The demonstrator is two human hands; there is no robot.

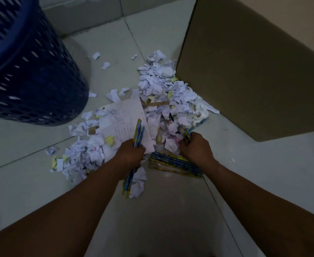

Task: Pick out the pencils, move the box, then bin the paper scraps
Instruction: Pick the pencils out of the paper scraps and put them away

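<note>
The left hand (132,153) is gripping a bunch of blue-and-yellow pencils (138,130). The right hand (195,147) is pinching more from crumpled white paper scraps (159,86) on the floor. The brown cardboard box (245,71) beside them, and the binning, are seemingly yet to come.

Floor (163,210): pale grey-green tiles, large format, with dark grout lines (132,36) running near to far and across. Far left: pale tiled wall base (81,13) meets the floor. Far right: beige wall (301,13). Lighting dim, uneven.
</note>
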